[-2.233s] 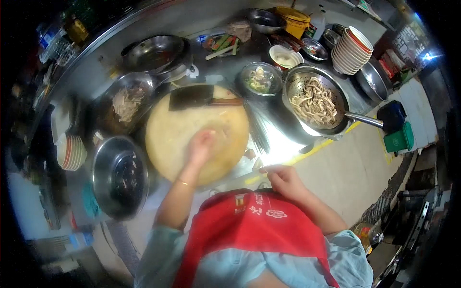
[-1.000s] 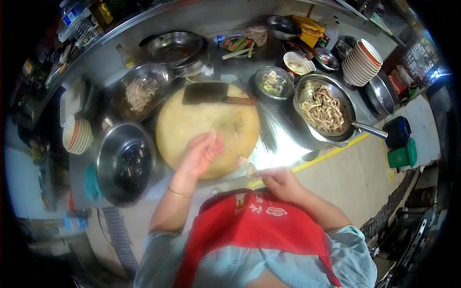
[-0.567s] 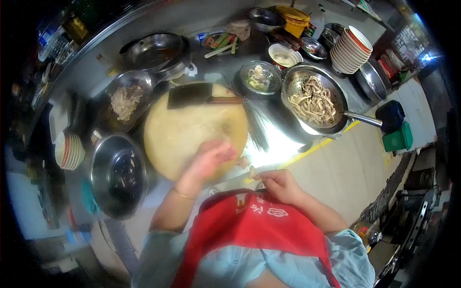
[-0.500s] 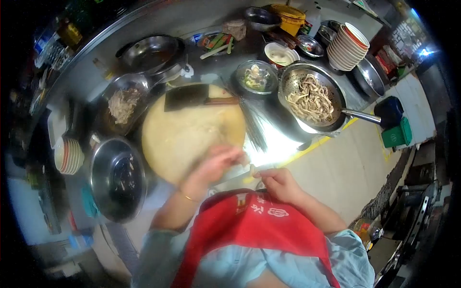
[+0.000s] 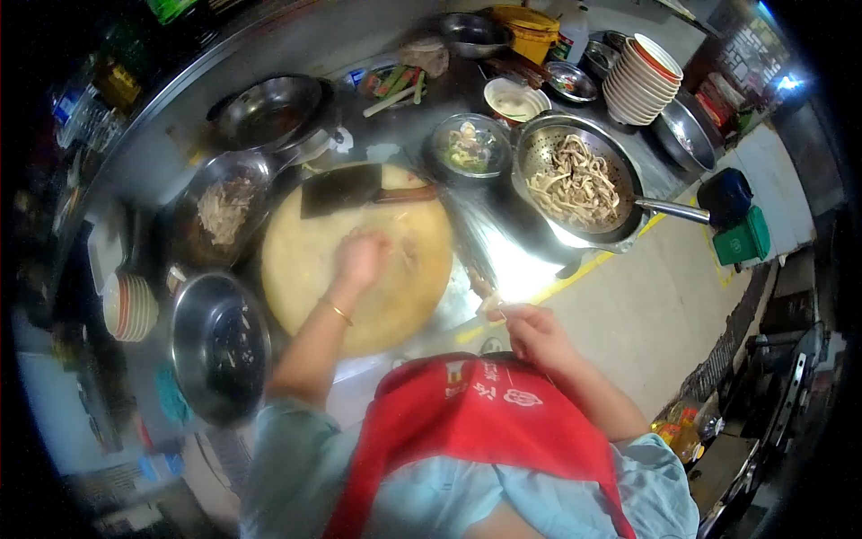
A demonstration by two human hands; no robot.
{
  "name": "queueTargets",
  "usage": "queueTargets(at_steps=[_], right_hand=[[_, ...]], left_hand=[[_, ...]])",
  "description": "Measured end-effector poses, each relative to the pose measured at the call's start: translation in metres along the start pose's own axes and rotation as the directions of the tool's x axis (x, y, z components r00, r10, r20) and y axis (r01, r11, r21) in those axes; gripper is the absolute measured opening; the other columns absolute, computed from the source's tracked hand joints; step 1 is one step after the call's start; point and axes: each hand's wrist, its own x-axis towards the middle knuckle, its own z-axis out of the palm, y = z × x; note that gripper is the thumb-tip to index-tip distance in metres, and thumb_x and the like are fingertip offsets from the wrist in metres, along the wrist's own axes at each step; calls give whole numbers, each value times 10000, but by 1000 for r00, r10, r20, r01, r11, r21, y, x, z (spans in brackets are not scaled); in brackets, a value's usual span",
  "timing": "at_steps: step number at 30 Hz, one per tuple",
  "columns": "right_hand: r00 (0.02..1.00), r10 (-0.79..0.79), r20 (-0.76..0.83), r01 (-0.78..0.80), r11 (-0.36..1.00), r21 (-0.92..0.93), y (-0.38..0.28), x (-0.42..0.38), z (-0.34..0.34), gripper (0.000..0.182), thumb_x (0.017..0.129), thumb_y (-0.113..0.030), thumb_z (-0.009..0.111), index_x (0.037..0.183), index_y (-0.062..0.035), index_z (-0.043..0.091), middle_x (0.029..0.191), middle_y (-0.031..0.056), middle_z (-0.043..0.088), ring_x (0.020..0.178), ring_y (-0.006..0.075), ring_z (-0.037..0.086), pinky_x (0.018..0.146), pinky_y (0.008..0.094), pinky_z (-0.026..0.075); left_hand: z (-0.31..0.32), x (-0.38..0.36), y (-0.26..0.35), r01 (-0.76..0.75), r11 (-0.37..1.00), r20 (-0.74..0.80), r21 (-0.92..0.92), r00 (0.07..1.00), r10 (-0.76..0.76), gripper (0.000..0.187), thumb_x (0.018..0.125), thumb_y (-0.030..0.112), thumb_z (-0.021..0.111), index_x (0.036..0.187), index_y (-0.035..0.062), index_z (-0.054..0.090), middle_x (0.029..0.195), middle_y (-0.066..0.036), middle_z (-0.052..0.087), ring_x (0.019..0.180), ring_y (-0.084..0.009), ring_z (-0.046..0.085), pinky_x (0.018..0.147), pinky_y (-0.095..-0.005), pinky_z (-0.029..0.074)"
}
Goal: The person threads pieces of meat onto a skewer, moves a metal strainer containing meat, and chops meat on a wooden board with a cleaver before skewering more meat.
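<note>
A round cutting board (image 5: 305,269) lies on the steel counter with a cleaver (image 5: 341,191) at its far side. Over the board's middle is my left hand (image 5: 362,259), fingers curled together; what they hold, if anything, is hidden. Small pale scraps (image 5: 409,253) lie to its right. My right hand (image 5: 536,334), off the board's right edge, is closed on a thin skewer (image 5: 492,304) that carries pale, brownish pieces near its tip. Their kind is too blurred to name.
A strainer pan (image 5: 584,184) of pale strips stands at right, handle outward. Beside it are a bowl (image 5: 471,148) and stacked bowls (image 5: 642,81). At left are a bowl of shredded food (image 5: 224,211) and a deep basin (image 5: 215,350). Floor shows beyond the counter's yellow-lined edge.
My left hand has moved left and away from me, from beside the right hand to over the board. The right hand has shifted slightly right, still holding the skewer.
</note>
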Motion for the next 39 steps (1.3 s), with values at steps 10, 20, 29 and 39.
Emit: queueTargets(at_steps=[10,20,29,39], right_hand=[[970,34,240,-1,991,-134,-3,27,25,216,932,-86,442,1043,-9,610,565,-39,464,472,40,385,453,197,325],[984,-30,176,39,998,-48,-10,33,7,211,923,-59,444,1057,-25,604,599,-46,454,482,39,379,444,195,308],[986,0,164,8,999,-52,3,18,4,233,918,-63,440,1080,-3,596,563,-42,441,477,42,380,443,191,302],[962,115,246,-125,992,26,-12,9,17,248,907,-69,446,1072,0,617,555,-25,467,473,44,391,450,193,318]], left_hand=[[1,-56,3,268,-129,292,-955,758,-583,267,866,72,564,1131,66,532,854,-34,592,770,-153,575,690,-279,475],[-12,-83,19,176,964,-41,-200,981,-187,151,795,68,564,918,81,651,912,-48,611,878,-243,580,752,-324,486],[-48,-96,22,-125,989,155,72,981,113,144,717,140,599,846,128,660,851,-57,619,799,-269,590,716,-380,497],[11,-91,4,423,326,240,-846,846,-475,180,868,131,526,1014,49,590,786,-54,620,699,-158,611,617,-296,513]])
